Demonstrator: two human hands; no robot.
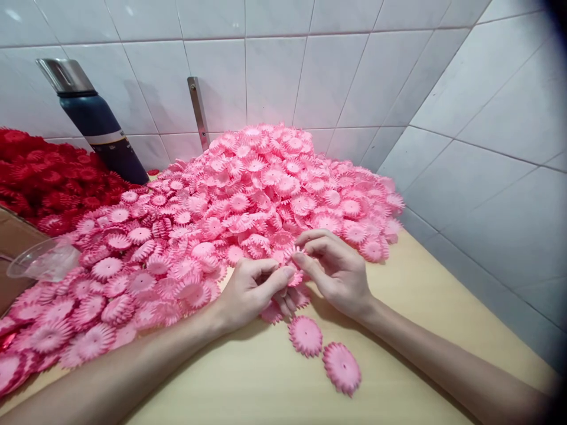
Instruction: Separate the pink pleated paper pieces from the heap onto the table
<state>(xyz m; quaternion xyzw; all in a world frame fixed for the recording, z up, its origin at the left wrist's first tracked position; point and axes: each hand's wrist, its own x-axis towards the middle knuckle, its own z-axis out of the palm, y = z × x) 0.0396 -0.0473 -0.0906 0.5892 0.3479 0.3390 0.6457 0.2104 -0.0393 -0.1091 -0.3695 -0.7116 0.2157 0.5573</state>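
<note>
Between my two hands is a pink fabric petal disc (296, 273), its edge cut in fine points. My left hand (259, 288) is closed on it, thumb pressed over the curled fingers. With thumb and fingertips, my right hand (339, 270) pinches the disc from the other side. Part of it is hidden by my fingers. Another pink petal disc (271, 313) shows under my left hand. Closer to me, two loose discs lie flat on the table, one a lighter pink disc (305, 336) and the other a slightly darker disc (342, 368).
A large heap of pink petal discs (266, 189) spreads across the table (212, 378) against the tiled wall. At left are a red petal pile (57, 177), a dark blue bottle (100, 127), a clear plastic cup (42, 261) and a cardboard box (13, 242). A metal strip (198, 112) leans on the wall.
</note>
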